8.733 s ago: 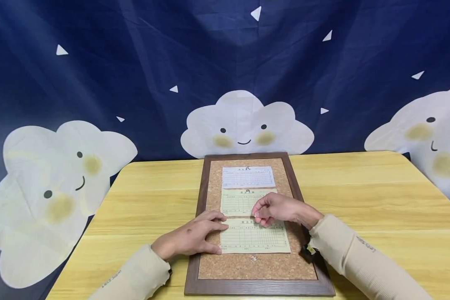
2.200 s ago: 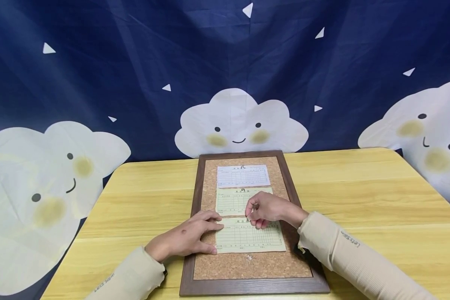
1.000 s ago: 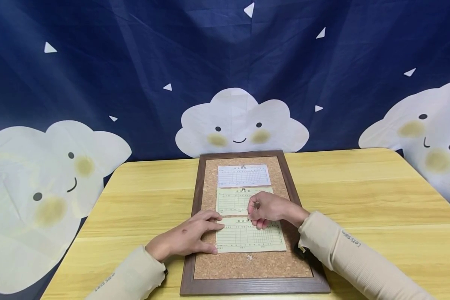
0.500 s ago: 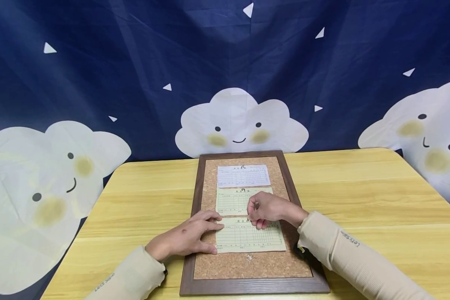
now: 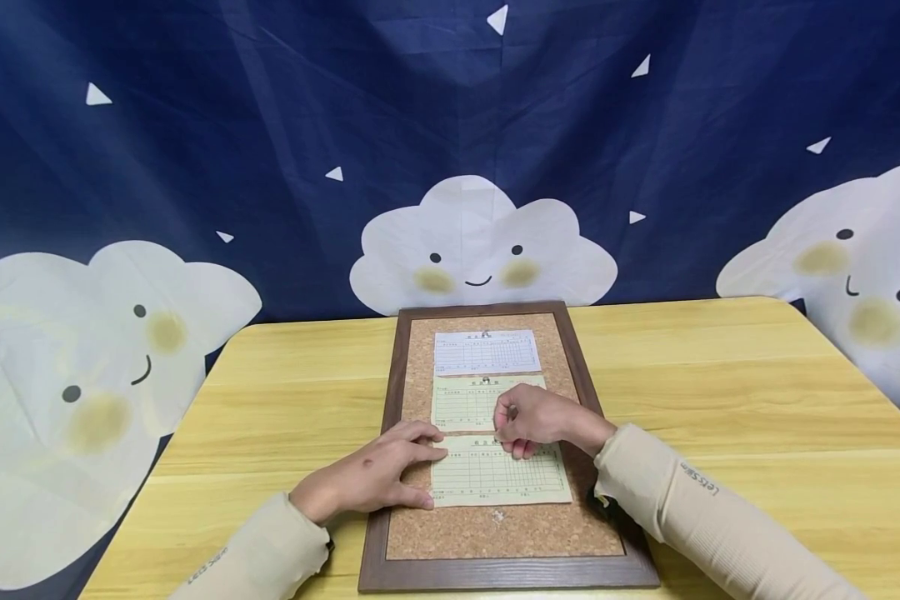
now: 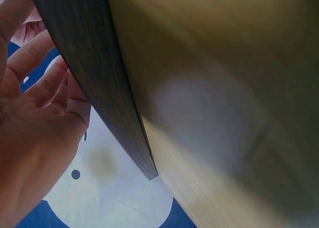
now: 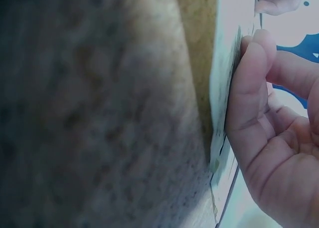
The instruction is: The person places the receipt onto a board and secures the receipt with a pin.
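Observation:
A framed cork board (image 5: pixel 506 546) lies on the table, bearing three printed form sheets in a column. The lowest yellow sheet (image 5: pixel 487 479) lies beneath both hands. My left hand (image 5: pixel 371 468) rests across the board's left side, its spread fingertips on that sheet's left edge; in the left wrist view the dark frame (image 6: pixel 94 73) runs beside the fingers. My right hand (image 5: pixel 540 418) pinches a small push pin at the top middle of the lowest sheet, thumb and index tips together. The fingers mostly hide the pin. The right wrist view shows the bent fingers (image 7: pixel 249 96) against the paper.
The middle yellow sheet (image 5: pixel 457 404) and the top white sheet (image 5: pixel 487 354) each have a pin at the top edge. Small clear pins (image 5: pixel 498 517) sit on the cork below the lowest sheet. A dark blue cloud-print curtain (image 5: pixel 300 83) hangs behind the wooden table (image 5: pixel 292 375).
Since the oldest frame, the head view has shifted slightly and the right fingertips sit slightly lower, at the lowest sheet's top edge. Over the last two seconds both hands have stayed nearly still.

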Demonstrator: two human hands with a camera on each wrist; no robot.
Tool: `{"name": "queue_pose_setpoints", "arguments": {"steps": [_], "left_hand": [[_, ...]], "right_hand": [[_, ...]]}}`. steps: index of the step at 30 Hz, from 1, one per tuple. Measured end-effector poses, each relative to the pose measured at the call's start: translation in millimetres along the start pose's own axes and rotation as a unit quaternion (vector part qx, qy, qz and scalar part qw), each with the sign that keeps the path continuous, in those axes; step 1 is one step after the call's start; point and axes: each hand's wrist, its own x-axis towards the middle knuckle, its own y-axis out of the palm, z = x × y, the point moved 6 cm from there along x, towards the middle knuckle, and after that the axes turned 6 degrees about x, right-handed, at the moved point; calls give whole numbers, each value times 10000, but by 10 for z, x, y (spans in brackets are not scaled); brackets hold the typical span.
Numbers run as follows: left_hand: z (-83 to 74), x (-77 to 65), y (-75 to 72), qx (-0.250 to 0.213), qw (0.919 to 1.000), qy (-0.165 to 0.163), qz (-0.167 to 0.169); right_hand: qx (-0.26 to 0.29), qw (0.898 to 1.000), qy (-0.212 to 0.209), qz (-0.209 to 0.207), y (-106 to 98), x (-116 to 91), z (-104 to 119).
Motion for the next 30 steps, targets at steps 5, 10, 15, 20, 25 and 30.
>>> {"name": "queue_pose_setpoints", "arguments": {"steps": [5, 10, 15, 20, 25, 30], "left_hand": [[5, -5, 2, 24, 10000, -55, 19], [5, -5, -2, 8, 10000, -85, 30], [7, -6, -1, -9, 9999, -141, 70], [7, -10, -2, -25, 9998, -166, 89], [12, -15, -2, -50, 9998, -184, 99], [11, -10, -3, -81, 9997, -181, 111]], "right_hand": [[-25, 10000, 23, -12, 2, -8, 5], [-41, 10000, 41, -44, 0, -8, 10], [-104, 9999, 4, -78, -1, -16, 20], [-193, 9997, -41, -113, 0, -31, 29], [-215, 9997, -16, -136, 2, -32, 31], [-365, 9992, -33, -172, 2, -37, 42]]}}
